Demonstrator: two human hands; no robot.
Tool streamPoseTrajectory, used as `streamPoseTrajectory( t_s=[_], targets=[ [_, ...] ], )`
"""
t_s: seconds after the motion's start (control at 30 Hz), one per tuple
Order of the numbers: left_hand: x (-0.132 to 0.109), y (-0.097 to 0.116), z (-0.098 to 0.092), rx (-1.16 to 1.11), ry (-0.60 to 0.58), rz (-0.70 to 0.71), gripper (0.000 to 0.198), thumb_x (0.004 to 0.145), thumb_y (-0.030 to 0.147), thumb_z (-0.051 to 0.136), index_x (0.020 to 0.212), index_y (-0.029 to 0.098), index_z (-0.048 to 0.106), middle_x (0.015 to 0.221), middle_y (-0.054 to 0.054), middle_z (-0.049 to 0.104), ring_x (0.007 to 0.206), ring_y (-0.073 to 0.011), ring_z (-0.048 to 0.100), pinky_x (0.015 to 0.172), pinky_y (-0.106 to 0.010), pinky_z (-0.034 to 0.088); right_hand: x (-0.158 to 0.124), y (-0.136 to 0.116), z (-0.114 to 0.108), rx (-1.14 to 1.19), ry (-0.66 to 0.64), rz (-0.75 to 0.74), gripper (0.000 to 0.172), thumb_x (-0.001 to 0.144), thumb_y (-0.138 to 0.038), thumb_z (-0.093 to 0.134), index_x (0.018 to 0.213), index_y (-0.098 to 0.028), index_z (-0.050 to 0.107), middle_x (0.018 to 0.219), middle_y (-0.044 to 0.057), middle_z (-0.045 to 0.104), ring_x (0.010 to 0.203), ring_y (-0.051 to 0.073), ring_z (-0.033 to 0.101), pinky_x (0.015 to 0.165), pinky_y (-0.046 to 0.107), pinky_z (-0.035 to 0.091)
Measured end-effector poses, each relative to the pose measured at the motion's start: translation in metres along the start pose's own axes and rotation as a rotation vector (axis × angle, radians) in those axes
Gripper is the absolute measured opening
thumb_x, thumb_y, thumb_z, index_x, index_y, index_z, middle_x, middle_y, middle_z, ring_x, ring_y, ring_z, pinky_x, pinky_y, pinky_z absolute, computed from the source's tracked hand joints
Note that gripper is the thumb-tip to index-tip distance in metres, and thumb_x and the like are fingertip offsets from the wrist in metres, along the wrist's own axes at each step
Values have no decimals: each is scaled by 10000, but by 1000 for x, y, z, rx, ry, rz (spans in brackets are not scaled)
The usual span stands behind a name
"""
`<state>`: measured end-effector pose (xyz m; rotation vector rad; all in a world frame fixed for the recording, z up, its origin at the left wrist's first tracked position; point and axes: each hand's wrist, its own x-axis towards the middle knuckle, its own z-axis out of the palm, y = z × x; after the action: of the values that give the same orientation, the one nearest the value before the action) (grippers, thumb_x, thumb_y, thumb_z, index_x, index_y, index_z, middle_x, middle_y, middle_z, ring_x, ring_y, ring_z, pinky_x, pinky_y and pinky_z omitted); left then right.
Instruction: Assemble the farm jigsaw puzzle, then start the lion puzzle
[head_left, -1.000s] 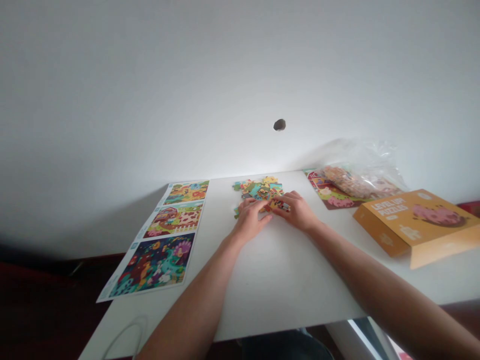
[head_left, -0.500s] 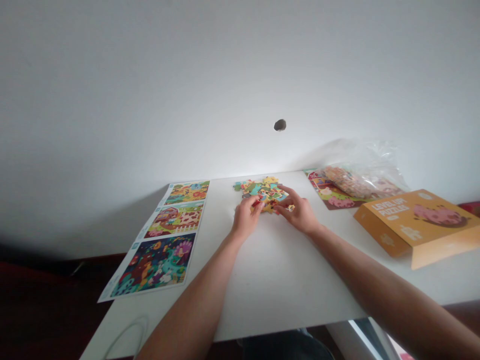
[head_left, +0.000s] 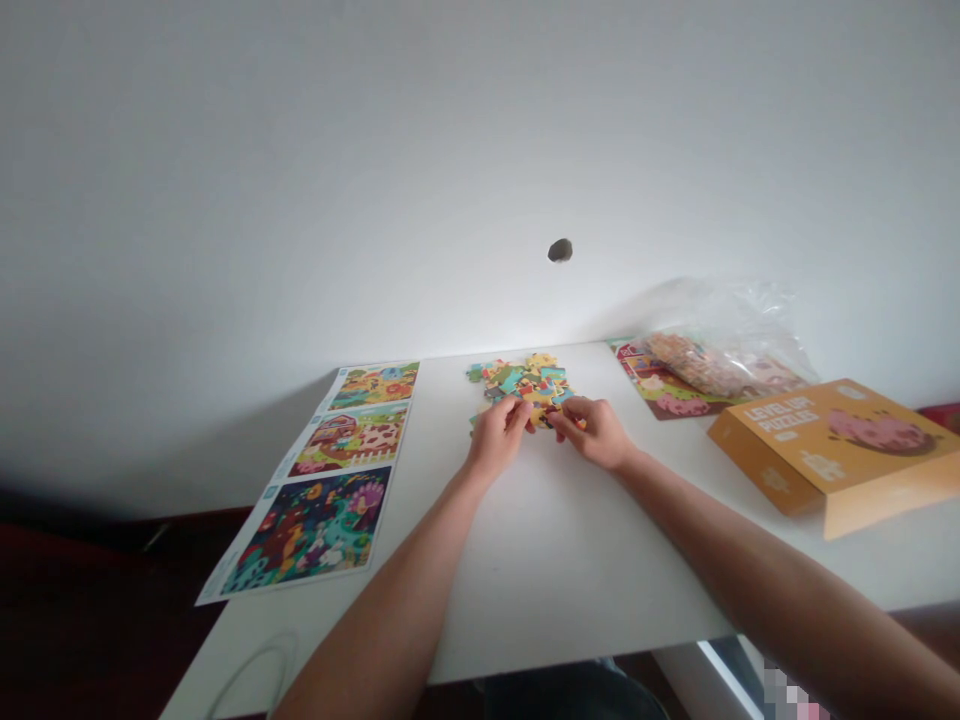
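A heap of colourful jigsaw puzzle pieces (head_left: 514, 378) lies on the white table near the wall. At its near edge my left hand (head_left: 498, 437) is closed, thumb and fingers pinched on a puzzle piece. My right hand (head_left: 597, 432) faces it from the other side, its fingers also closed in a pinch on a puzzle piece. Yellow and brown pieces (head_left: 541, 414) show in the small gap between the two hands. Whether the held pieces are joined is too small to make out, and the fingertips partly hide them.
On the left lies a sheet with three printed pictures (head_left: 352, 440). To the right, a clear plastic bag of pieces (head_left: 697, 362) rests on a farm picture (head_left: 671, 395), beside an orange puzzle box (head_left: 847, 440). The white wall (head_left: 480, 200) with a hole stands behind the table (head_left: 555, 570).
My right hand's fingers have drawn in from the heap and closed, with its index finger no longer stretched out. Both hands have come slightly nearer to me.
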<state>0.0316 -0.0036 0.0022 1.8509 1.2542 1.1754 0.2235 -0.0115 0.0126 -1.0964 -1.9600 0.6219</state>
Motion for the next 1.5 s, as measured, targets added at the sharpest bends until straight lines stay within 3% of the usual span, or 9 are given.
streamPoseTrajectory(
  t_s=[0.57,1.5],
  targets=[
    [0,-1,-2,128,105,-10,365,893,499,518,710,188,569,611,4,606,580,-126,550,577,-212,391,-1,-2,-1,18,-54,1,453,936,-426,524,571,-173,611,574,9,623,538,104,490,565,237,360],
    [-1,1,-2,132,117,27,383,959,434,397,684,197,519,604,12,578,567,-123,550,589,-221,395,-1,2,0,20,-114,43,412,954,-360,479,623,-183,648,695,18,692,626,128,572,624,253,403]
  ],
)
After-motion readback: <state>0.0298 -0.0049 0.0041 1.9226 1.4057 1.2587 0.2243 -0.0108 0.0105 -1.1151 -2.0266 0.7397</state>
